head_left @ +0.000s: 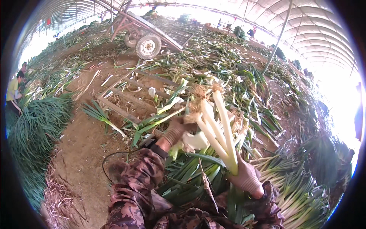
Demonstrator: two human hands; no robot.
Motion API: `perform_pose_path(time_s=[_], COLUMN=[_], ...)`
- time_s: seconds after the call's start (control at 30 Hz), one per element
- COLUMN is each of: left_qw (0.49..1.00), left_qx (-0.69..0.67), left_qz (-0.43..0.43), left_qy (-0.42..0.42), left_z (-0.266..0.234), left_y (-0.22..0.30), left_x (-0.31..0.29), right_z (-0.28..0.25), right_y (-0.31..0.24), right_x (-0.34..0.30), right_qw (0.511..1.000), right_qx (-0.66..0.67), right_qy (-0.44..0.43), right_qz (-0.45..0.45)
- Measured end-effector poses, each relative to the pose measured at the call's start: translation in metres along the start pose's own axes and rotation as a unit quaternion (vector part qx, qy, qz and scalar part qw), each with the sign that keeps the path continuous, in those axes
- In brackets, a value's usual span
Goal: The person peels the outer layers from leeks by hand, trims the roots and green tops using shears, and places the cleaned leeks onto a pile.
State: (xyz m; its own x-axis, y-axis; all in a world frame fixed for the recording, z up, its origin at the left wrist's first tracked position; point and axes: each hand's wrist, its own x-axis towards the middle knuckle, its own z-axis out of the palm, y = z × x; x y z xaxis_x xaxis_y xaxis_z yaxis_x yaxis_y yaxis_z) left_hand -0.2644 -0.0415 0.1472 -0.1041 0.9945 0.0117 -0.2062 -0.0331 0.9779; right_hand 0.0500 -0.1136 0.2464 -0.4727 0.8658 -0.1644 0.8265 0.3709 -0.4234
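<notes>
My right hand (246, 176), in a brown glove, is closed around the lower part of a few leeks (218, 131). Their pale stalks stand up and lean left, with the brown roots uppermost. Close to the leftmost root end is my left hand (178, 129), also gloved, with its fingers curled. Beside those fingers hangs a broad pale leaf (195, 141); whether they grip it is unclear. Long green leaves (187, 177) lie below, over my lap. A thin pointed tool (207, 185) with a wrapped handle hangs between my forearms.
Trimmed leeks (293, 191) lie in rows at my right. A tall green pile (38, 118) stands at the left, near a person in yellow (13, 89). A wooden frame (120, 108) lies ahead on soil strewn with leaves. Behind it stands a wheeled cart (148, 44).
</notes>
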Motion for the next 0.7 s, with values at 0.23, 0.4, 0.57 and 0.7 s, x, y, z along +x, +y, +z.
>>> perform_pose_path(time_s=[0.23, 0.4, 0.57, 0.7], left_qw=[0.992, 0.993, 0.935, 0.994], left_qx=[0.005, 0.017, -0.298, 0.06], left_qz=[0.044, 0.114, -0.036, 0.042], left_qy=[0.117, -0.02, -0.188, -0.08], left_z=[-0.101, 0.013, 0.035, -0.015], left_y=[0.046, 0.014, -0.004, -0.028], left_x=[0.02, -0.033, -0.051, -0.019], right_z=[-0.012, 0.005, 0.03, 0.035], right_y=[0.056, 0.046, 0.074, 0.074], right_x=[-0.038, -0.028, -0.028, -0.043], right_qw=[0.989, 0.927, 0.888, 0.852], right_qx=[0.132, 0.349, 0.417, 0.463], right_qy=[-0.008, -0.127, -0.192, -0.231], right_qz=[-0.067, -0.048, 0.001, 0.085])
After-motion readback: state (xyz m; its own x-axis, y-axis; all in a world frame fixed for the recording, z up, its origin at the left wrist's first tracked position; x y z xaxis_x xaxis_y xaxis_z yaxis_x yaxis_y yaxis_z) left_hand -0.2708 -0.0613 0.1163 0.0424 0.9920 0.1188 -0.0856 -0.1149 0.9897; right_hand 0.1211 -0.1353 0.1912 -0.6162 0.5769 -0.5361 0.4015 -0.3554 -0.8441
